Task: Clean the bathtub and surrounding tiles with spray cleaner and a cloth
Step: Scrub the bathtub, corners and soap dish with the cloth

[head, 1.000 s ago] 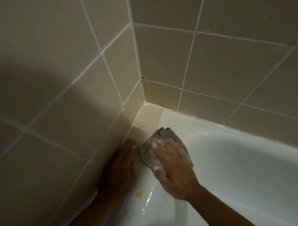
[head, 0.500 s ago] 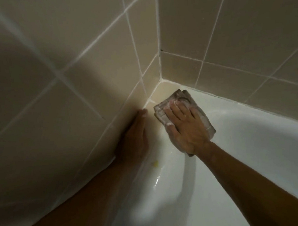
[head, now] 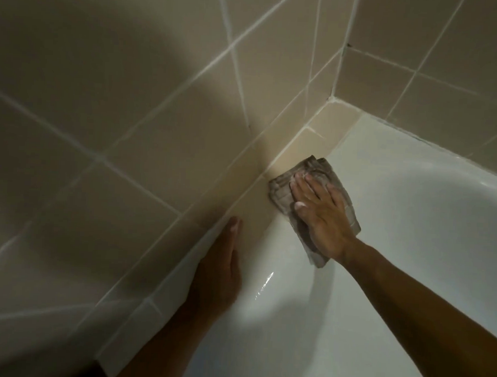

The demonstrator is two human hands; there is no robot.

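Observation:
A folded grey-brown cloth [head: 281, 189] lies on the rim of the white bathtub [head: 411, 224], next to the narrow beige tile ledge [head: 309, 148]. My right hand [head: 320, 214] presses flat on the cloth with straight, spread fingers. My left hand [head: 218, 275] rests flat on the tub rim beside the ledge, fingers straight, holding nothing. No spray cleaner is in view.
Beige wall tiles [head: 131, 112] with white grout rise on the left and meet the back wall tiles [head: 446, 68] at a corner. The tub's wet, glossy inner wall curves down to the lower right.
The view has swung left, so the corner now sits at the upper right. My right hand and the cloth slid back from the corner along the rim. My left hand stays on the rim.

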